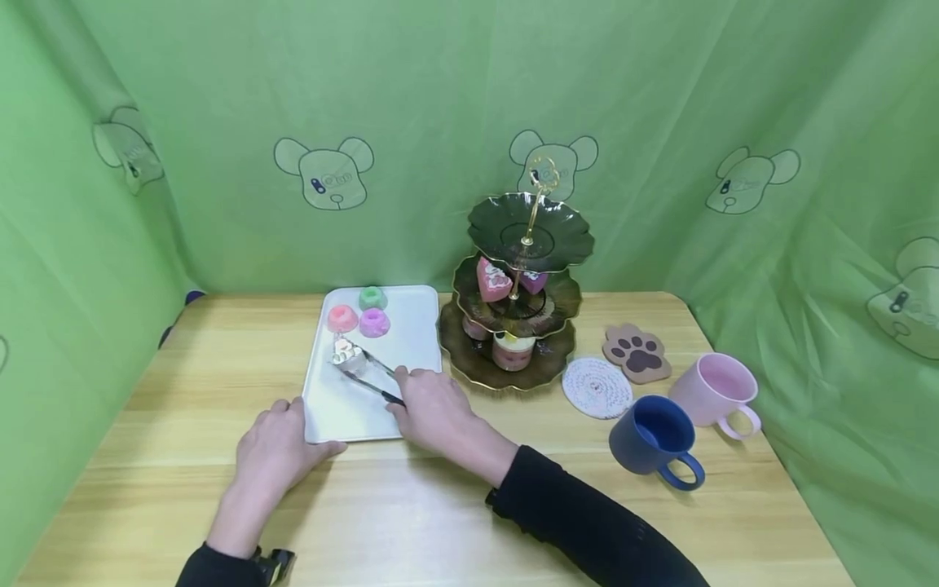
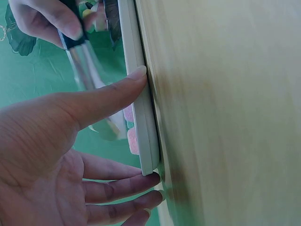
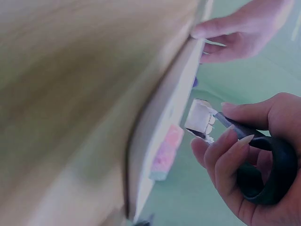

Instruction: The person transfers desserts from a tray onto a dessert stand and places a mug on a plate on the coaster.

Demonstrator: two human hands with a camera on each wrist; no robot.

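Note:
My right hand (image 1: pixel 440 412) grips a pair of tongs (image 3: pixel 237 128) with a black looped handle and metal arms. Between the tongs' tips is a small white cake (image 1: pixel 348 354) with piped trim, close over the white tray (image 1: pixel 370 420). In the right wrist view, a gap shows between cake and tray. At the tray's near left corner, my left hand (image 1: pixel 275 444) braces it, thumb along the near edge and fairly straight fingers at the left side. Pink (image 1: pixel 341 319), green (image 1: pixel 371 298) and purple (image 1: pixel 374 323) ring-shaped sweets sit at the tray's far left.
Right of the tray stands a three-tier dark stand (image 1: pixel 506 363) with pink and purple cake slices and small dessert cups (image 1: pixel 512 350). Farther right are a round white coaster (image 1: pixel 597 388), a paw-shaped coaster (image 1: pixel 637 353), a blue mug (image 1: pixel 651 436) and a pink mug (image 1: pixel 714 391).

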